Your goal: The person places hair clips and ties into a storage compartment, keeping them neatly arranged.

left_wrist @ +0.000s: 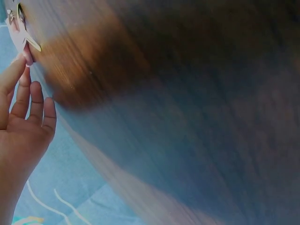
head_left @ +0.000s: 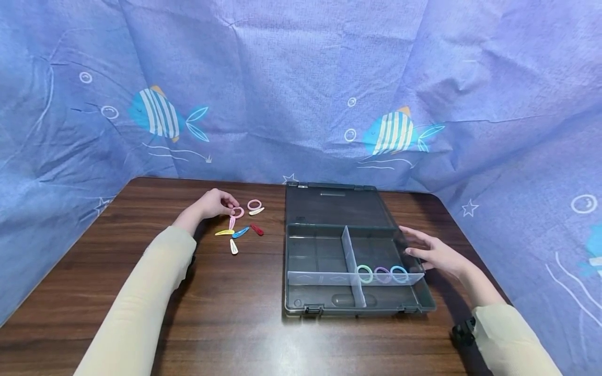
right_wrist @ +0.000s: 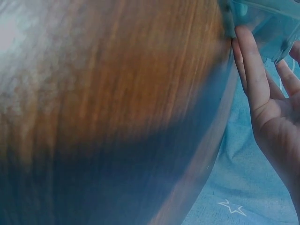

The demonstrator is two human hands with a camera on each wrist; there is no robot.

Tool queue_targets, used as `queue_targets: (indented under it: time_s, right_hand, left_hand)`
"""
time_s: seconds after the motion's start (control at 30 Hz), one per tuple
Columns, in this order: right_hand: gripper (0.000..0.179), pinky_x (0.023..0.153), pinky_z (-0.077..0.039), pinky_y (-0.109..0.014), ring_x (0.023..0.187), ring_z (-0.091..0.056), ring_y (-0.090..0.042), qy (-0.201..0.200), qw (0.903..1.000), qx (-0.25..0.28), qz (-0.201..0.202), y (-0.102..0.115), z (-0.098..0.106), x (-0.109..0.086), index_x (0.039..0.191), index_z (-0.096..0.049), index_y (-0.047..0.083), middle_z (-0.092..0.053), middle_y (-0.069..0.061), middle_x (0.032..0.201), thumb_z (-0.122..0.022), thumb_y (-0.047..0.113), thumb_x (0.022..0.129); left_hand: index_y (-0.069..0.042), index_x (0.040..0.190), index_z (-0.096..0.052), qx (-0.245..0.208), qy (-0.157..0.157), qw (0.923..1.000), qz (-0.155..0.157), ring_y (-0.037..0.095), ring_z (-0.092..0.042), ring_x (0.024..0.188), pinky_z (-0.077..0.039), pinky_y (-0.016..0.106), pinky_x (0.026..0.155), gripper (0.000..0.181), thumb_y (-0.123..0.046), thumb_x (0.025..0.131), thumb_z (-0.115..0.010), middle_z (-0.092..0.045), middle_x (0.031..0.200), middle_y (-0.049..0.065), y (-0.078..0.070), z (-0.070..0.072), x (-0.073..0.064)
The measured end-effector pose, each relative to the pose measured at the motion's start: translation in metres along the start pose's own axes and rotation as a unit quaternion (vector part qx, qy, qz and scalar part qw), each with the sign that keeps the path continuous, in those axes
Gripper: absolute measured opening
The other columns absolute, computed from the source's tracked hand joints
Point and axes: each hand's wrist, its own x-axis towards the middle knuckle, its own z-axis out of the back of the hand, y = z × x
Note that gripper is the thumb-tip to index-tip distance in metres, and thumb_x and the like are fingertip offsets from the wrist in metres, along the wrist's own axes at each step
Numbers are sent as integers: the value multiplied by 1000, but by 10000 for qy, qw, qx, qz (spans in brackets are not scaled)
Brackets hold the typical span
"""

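In the head view, my left hand (head_left: 213,203) pinches a pink hair tie (head_left: 242,212) between thumb and finger, at the table's left part. Beside it lies another pink hair tie (head_left: 254,201) with a white hair clip (head_left: 256,211). Closer to me are a pink clip (head_left: 232,223), a yellow clip (head_left: 224,232), a blue clip (head_left: 241,232), a red clip (head_left: 257,229) and a second white clip (head_left: 234,247). My right hand (head_left: 439,256) touches the right side of an open dark storage box (head_left: 312,248), fingers extended. Green (head_left: 359,269), purple (head_left: 376,272) and blue (head_left: 398,267) hair ties lean inside.
Translucent dividers (head_left: 350,248) split the box into compartments, and its lid (head_left: 334,206) lies back toward the far edge. The brown wooden table (head_left: 226,313) meets a blue fish-patterned cloth (head_left: 282,104) behind and at both sides.
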Motion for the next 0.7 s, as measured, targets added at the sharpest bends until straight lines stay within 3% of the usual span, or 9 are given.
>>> queue_targets:
  time_s: [0.23, 0.7]
  right_hand:
    - [66, 78, -51, -45, 123, -46, -34, 32, 10000, -77, -38, 1, -1, 1, 151, -18, 18, -19, -24, 150, -54, 27, 96]
    - [66, 79, -51, -47, 125, -42, -38, 34, 10000, -48, -20, 0, -1, 0, 152, -17, 18, -19, -25, 150, -53, 26, 97]
  left_hand:
    - [1, 91, -70, 32, 36, 10000, 45, 13, -51, 71, -40, 26, 67, 11, -2, 81, -70, -64, 77, 7, -4, 0, -4]
    - [-3, 84, -69, 383, -73, 9991, 162, 15, -48, 69, -37, 28, 68, 4, -5, 84, -65, -62, 74, 3, -3, -2, -3]
